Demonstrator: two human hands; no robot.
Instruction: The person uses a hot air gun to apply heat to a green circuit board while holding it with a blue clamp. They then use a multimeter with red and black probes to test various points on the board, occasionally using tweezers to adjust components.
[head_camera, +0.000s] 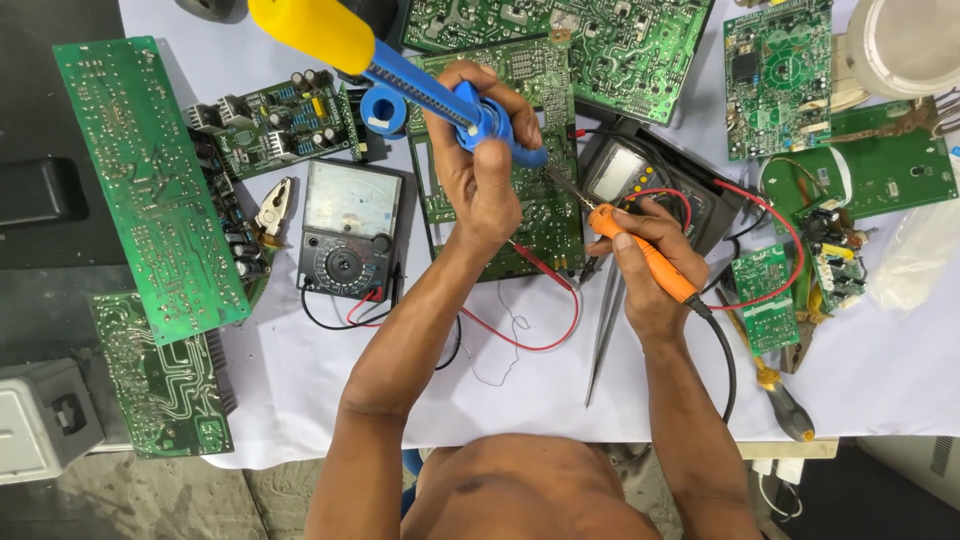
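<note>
My left hand (480, 170) grips a blue desoldering pump (420, 85) with a yellow plunger top, its tip held down at a green circuit board (545, 215) in the middle of the table. My right hand (650, 265) holds an orange-handled soldering iron (645, 250), whose metal tip meets the pump's tip on the same board. The iron's black cord runs down past my right wrist.
An analog multimeter (345, 225) lies left of the board, a digital multimeter (625, 175) right of it with red leads. Several green circuit boards (150, 180) surround the white cloth (330, 390). Tweezers (603, 330), a screwdriver (785, 405), pliers (275, 205) and a solder spool (383, 108) lie about.
</note>
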